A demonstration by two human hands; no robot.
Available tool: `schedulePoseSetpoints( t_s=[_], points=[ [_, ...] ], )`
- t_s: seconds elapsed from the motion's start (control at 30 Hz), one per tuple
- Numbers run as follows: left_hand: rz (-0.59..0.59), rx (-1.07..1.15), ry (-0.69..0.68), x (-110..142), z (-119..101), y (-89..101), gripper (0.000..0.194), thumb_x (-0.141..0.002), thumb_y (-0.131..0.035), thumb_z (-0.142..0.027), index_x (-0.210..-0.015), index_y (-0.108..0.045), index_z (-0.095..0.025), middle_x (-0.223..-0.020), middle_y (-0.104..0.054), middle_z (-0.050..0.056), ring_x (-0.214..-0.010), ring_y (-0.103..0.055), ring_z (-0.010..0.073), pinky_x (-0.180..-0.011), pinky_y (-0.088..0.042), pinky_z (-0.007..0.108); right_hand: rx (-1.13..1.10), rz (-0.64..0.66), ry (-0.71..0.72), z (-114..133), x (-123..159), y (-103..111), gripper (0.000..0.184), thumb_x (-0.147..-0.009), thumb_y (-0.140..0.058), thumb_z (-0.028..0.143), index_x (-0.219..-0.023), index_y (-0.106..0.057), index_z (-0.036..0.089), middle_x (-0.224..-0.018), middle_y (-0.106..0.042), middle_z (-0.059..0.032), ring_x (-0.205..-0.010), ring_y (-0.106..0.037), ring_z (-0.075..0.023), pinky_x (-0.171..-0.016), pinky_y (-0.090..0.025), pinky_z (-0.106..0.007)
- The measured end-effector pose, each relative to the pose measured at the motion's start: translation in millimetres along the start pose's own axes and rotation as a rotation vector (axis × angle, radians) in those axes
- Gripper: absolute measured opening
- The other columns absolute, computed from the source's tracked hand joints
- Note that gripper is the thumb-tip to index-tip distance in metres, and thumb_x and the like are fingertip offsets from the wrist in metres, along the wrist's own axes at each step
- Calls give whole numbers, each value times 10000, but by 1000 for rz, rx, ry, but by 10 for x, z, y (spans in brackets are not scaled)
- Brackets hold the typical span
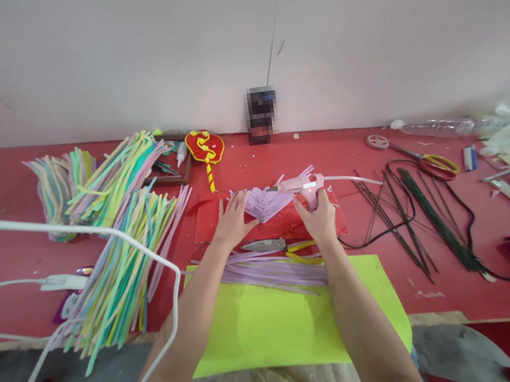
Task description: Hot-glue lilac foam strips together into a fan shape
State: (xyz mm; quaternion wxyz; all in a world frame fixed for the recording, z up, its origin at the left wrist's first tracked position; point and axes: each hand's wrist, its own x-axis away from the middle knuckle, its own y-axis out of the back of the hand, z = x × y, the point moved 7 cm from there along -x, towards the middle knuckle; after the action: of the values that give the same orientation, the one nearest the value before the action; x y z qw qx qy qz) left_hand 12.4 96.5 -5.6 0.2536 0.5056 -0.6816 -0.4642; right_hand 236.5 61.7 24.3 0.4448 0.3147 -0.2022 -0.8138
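My right hand [320,212] is wrapped around the grip of a pink hot glue gun [294,184], its nozzle aimed left. A clear glue stick [352,179] sticks out of the gun's rear. Below the nozzle, lilac pipe cleaners [263,209] lie side by side in a V pattern on a red board [205,219]. My left hand [233,222] rests with fingers stretched out at the left edge of this pattern. Pliers with yellow handles [265,245] lie nearer to me, between my wrists. Loose lilac pipe cleaners [270,272] are spread across a lime-green sheet [277,326].
Bundles of pastel pipe cleaners [119,265] cover the left of the red table, and a white cable [100,230] loops in front. A red-and-yellow fan-shaped piece [205,147] lies behind. Right are thin wires [404,221], scissors [439,165], a black cord [465,201] and a plastic bottle [439,127].
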Motion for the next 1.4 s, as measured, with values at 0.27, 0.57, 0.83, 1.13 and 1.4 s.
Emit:
schedulePoseSetpoints(
  t_s=[0.27,0.57,0.83,1.13,1.4],
  points=[
    [-23,37,9,10,-13,1,747,-800,-596,-363,-1440,-230,-246,-1494,-305,119,-1400,-232,279,-1130,-66,570,0,59,-49,15,12,-39,349,-711,-587,514,-772,-388,234,-555,-406,64,-498,-397,-126,-510,-307,-240],
    [-57,60,41,-13,-4,8,706,-803,-589,-368,-1422,-275,-243,-1471,-351,121,-1377,-283,283,-1131,-39,575,95,55,-94,213,3,11,463,-678,-590,609,-868,-416,225,-655,-490,9,-571,-467,-177,-544,-330,-269],
    [-115,-8,-5,71,-187,86,584,-842,-512,-274,-1392,-343,-172,-1439,-399,137,-1361,-326,261,-1162,-97,484,116,97,-89,158,-45,-175,425,-709,-568,558,-914,-424,214,-651,-513,-3,-580,-500,-199,-539,-335,-282],
    [-177,108,48,33,-75,138,429,-847,-481,-156,-1274,-476,-193,-1309,-550,107,-1218,-502,235,-1132,-223,467,214,181,-6,-3,-65,-242,363,-710,-576,526,-848,-456,212,-703,-526,-8,-629,-480,-177,-560,-322,-266],
    [-174,143,41,-4,23,136,427,-808,-529,-102,-1228,-514,-177,-1278,-576,98,-1183,-526,238,-1109,-289,443,268,256,107,127,-11,-228,342,-720,-579,508,-843,-480,204,-733,-541,-18,-659,-492,-175,-583,-334,-272]
  ],
)
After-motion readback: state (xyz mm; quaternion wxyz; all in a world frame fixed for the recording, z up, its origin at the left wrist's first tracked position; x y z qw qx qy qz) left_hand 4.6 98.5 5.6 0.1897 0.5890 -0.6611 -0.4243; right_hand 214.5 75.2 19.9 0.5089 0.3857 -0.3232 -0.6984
